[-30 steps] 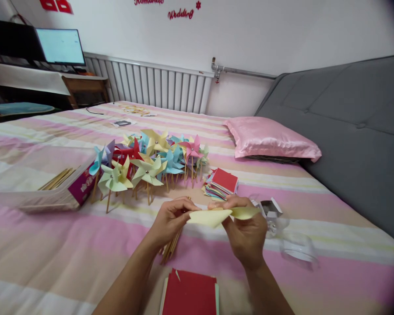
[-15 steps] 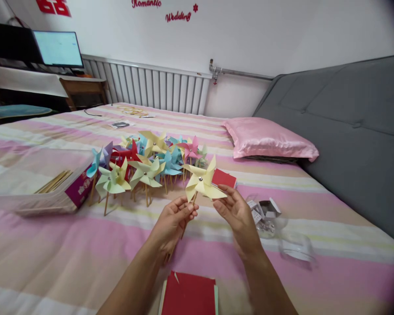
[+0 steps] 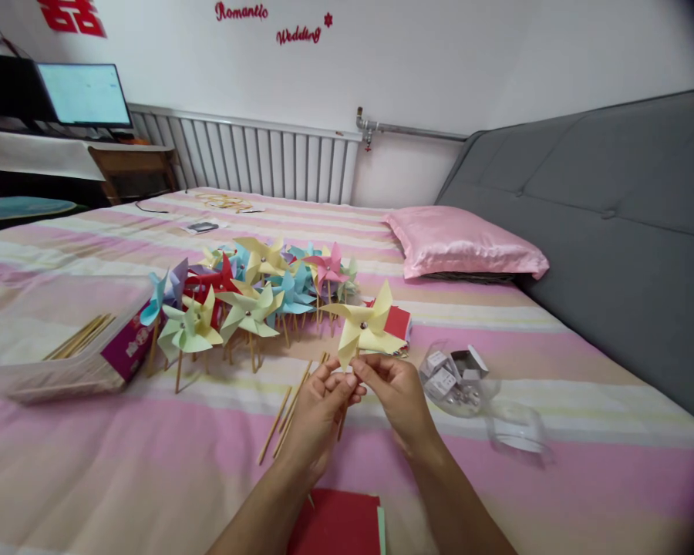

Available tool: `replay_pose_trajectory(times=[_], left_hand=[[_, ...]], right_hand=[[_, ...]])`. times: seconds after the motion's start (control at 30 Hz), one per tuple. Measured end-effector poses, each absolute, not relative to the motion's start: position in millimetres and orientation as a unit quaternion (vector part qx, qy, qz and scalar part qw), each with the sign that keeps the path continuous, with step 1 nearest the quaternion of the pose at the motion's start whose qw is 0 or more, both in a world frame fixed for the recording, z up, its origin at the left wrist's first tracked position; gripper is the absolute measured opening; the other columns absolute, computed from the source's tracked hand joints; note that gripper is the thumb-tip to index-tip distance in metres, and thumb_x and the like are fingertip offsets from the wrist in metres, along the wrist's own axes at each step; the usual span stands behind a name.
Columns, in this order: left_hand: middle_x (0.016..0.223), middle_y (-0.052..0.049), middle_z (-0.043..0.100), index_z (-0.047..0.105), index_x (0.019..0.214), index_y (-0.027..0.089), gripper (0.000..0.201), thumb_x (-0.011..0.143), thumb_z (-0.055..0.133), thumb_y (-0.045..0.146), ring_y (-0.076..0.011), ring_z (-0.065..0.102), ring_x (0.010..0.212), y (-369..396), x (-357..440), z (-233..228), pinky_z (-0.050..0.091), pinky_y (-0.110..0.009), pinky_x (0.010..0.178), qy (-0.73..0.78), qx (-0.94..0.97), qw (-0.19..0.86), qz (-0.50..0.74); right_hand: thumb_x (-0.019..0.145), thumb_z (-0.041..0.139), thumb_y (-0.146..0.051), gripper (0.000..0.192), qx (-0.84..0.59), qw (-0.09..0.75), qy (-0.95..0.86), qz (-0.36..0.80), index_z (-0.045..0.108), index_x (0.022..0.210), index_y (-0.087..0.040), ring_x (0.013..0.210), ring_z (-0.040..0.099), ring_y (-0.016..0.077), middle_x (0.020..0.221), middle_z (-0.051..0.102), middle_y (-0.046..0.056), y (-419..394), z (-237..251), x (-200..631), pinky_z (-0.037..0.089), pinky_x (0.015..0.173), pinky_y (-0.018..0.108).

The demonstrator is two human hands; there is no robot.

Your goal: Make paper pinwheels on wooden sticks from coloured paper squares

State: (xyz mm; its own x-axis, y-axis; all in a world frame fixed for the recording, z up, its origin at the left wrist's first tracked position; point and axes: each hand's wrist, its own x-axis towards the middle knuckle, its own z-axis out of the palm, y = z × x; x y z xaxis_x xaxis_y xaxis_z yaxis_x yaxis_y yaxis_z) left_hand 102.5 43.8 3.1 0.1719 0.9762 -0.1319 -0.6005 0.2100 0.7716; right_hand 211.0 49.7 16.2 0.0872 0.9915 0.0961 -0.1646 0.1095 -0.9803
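Left hand (image 3: pixel 322 402) pinching the yellow pinwheel (image 3: pixel 364 327) stick, right hand (image 3: pixel 394 389) fingertips closed just below the paper blades — held upright

The red words "Romantic" (image 3: pixel 241 11) and "Wedding" (image 3: pixel 298 35) are standing on the white wall (image 3: pixel 416 54) above the radiator, and a red double-happiness sign (image 3: pixel 71 16) is showing near the wall's top left corner, while the purple box's (image 3: pixel 128 351) print is being too small to read.

Bare forearms, ringless hands (image 3: pixel 358 397)
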Motion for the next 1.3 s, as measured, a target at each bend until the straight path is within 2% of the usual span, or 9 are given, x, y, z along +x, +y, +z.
replay_pose_trajectory(times=[0.1, 0.2, 0.37, 0.57, 0.67, 0.8, 0.9, 1.1, 1.3], left_hand=[[0.067, -0.002, 0.065, 0.057, 0.098, 0.012, 0.038, 0.069, 0.071, 0.031, -0.0099, 0.059, 0.06, 43, 103, 1, 0.043, -0.02, 0.059, 0.367, 0.342, 0.693, 0.518], [0.067, -0.006, 0.066, 0.062, 0.09, 0.009, 0.034, 0.074, 0.064, 0.039, -0.0101, 0.057, 0.056, 42, 104, -3, 0.041, -0.021, 0.055, 0.409, 0.405, 0.671, 0.467], [0.07, -0.007, 0.067, 0.063, 0.091, 0.011, 0.037, 0.077, 0.057, 0.045, -0.0124, 0.057, 0.056, 41, 109, -9, 0.039, -0.024, 0.054, 0.408, 0.514, 0.612, 0.442], [0.076, -0.009, 0.068, 0.06, 0.086, 0.013, 0.029, 0.082, 0.052, 0.041, -0.0141, 0.059, 0.059, 42, 110, -14, 0.039, -0.024, 0.055, 0.409, 0.549, 0.592, 0.425], [0.077, -0.009, 0.069, 0.059, 0.086, 0.014, 0.028, 0.083, 0.05, 0.041, -0.0148, 0.061, 0.06, 42, 109, -16, 0.039, -0.025, 0.056, 0.412, 0.558, 0.589, 0.415], [0.078, -0.008, 0.069, 0.059, 0.085, 0.015, 0.028, 0.084, 0.048, 0.041, -0.0156, 0.061, 0.061, 42, 109, -16, 0.04, -0.026, 0.057, 0.403, 0.574, 0.588, 0.403], [0.078, -0.007, 0.07, 0.058, 0.084, 0.015, 0.027, 0.084, 0.048, 0.04, -0.015, 0.061, 0.061, 42, 109, -14, 0.039, -0.026, 0.057, 0.401, 0.578, 0.588, 0.399], [0.077, -0.008, 0.069, 0.059, 0.086, 0.014, 0.029, 0.084, 0.048, 0.041, -0.0144, 0.06, 0.06, 41, 111, -12, 0.04, -0.025, 0.058, 0.4, 0.576, 0.591, 0.397], [0.076, -0.008, 0.07, 0.062, 0.087, 0.013, 0.029, 0.081, 0.054, 0.041, -0.0149, 0.061, 0.06, 43, 109, -11, 0.044, -0.026, 0.058, 0.43, 0.538, 0.572, 0.445]], right_hand=[[0.069, 0.068, -0.032, 0.017, -0.462, 0.597, -0.449, 0.477, 0.069, 0.071, -0.015, 0.061, 0.056, 0.0143, 0.066, 0.066, 0.003, 50, 18, 213, 0.044, 0.059, 0.026], [0.069, 0.069, -0.033, 0.02, -0.483, 0.616, -0.433, 0.447, 0.069, 0.072, -0.013, 0.065, 0.056, 0.0149, 0.067, 0.066, 0.003, 54, 16, 216, 0.044, 0.065, 0.028], [0.068, 0.069, -0.037, 0.025, -0.495, 0.622, -0.406, 0.452, 0.067, 0.071, -0.013, 0.067, 0.057, 0.0153, 0.067, 0.065, 0.002, 61, 11, 219, 0.044, 0.065, 0.028], [0.068, 0.07, -0.032, 0.031, -0.427, 0.653, -0.408, 0.473, 0.06, 0.093, -0.017, 0.084, 0.061, 0.0174, 0.088, 0.067, 0.005, 59, 18, 223, 0.045, 0.079, 0.031], [0.07, 0.069, -0.034, 0.03, -0.412, 0.676, -0.385, 0.475, 0.06, 0.092, -0.017, 0.078, 0.06, 0.0156, 0.083, 0.066, 0.003, 59, 21, 225, 0.046, 0.075, 0.029], [0.067, 0.07, -0.039, 0.027, -0.437, 0.693, -0.326, 0.472, 0.06, 0.073, -0.015, 0.059, 0.05, 0.0106, 0.062, 0.055, -0.002, 61, 21, 228, 0.043, 0.062, 0.025], [0.065, 0.072, -0.041, 0.029, -0.447, 0.695, -0.307, 0.472, 0.059, 0.067, -0.015, 0.056, 0.048, 0.0105, 0.059, 0.053, -0.002, 62, 19, 229, 0.042, 0.061, 0.026], [0.062, 0.075, -0.037, 0.028, -0.431, 0.713, -0.286, 0.473, 0.059, 0.068, -0.015, 0.057, 0.049, 0.0093, 0.059, 0.055, -0.003, 62, 19, 232, 0.041, 0.061, 0.024], [0.064, 0.074, -0.037, 0.033, -0.42, 0.693, -0.306, 0.499, 0.059, 0.085, -0.017, 0.055, 0.049, 0.0091, 0.064, 0.057, -0.003, 61, 21, 230, 0.041, 0.06, 0.024]])
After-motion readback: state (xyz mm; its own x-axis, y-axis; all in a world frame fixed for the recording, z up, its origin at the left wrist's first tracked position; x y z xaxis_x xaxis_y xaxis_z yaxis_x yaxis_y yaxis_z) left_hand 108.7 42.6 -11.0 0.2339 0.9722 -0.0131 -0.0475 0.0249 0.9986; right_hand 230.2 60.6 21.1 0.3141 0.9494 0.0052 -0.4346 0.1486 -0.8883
